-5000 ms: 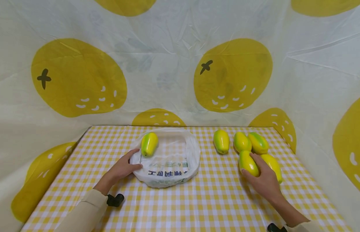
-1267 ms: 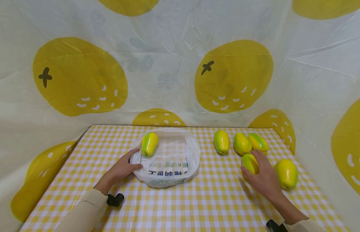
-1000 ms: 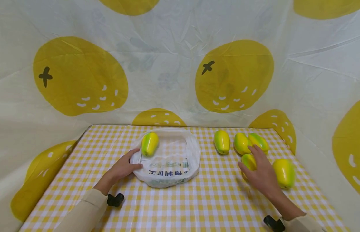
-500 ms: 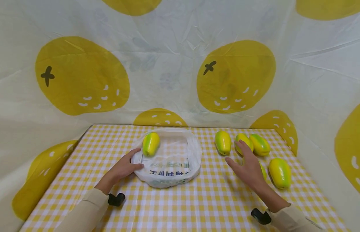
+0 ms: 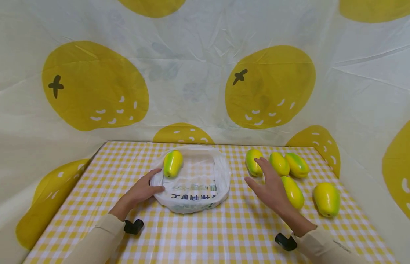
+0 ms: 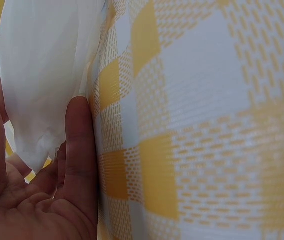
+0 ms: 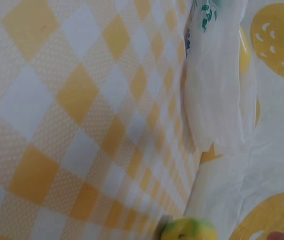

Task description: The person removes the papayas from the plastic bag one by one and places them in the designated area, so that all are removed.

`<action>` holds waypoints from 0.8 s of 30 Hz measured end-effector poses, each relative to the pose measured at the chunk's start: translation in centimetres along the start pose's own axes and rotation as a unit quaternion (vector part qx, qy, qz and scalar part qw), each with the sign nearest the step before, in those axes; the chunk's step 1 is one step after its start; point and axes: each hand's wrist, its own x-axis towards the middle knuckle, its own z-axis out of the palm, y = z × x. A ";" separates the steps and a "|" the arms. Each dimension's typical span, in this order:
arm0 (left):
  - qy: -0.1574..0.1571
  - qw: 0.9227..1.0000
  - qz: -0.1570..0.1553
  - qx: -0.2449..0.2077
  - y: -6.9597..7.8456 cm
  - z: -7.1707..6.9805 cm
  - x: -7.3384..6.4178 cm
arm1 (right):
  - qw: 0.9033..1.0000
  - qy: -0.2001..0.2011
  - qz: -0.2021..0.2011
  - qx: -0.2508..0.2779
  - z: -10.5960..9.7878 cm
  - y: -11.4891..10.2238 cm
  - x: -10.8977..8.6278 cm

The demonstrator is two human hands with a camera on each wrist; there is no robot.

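Observation:
A white plastic bag (image 5: pixel 221 179) stands on the table with its mouth spread wide and rolled down. Inside, at its far left, lies one yellow-green papaya (image 5: pixel 173 164). My left hand (image 5: pixel 141 191) holds the bag's left side; in the left wrist view, white plastic (image 6: pixel 39 75) runs between thumb and fingers. Hovering with fingers spread and nothing in its grasp, my right hand (image 5: pixel 270 185) partly overlaps a papaya (image 5: pixel 252 161) right of the bag. Another papaya (image 5: pixel 293 193) lies just right of this hand.
Two papayas (image 5: pixel 279 164) (image 5: pixel 297 165) sit side by side at the back right. A separate papaya (image 5: pixel 327 200) lies nearer the right edge. Yellow-checked cloth (image 5: pixel 205 238) covers the table, and a fruit-printed curtain (image 5: pixel 188 80) rises behind and beside it.
My right hand has let go of one papaya and moved left toward the bag. The rightmost papaya has rolled to the right, apart from the group. My left hand has stayed at the bag.

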 end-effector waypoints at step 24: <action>0.001 1.000 0.003 -0.004 -0.1 0.0 0.0 | 0.999 -0.024 -0.021 0.013 3.6 -3.0 1.2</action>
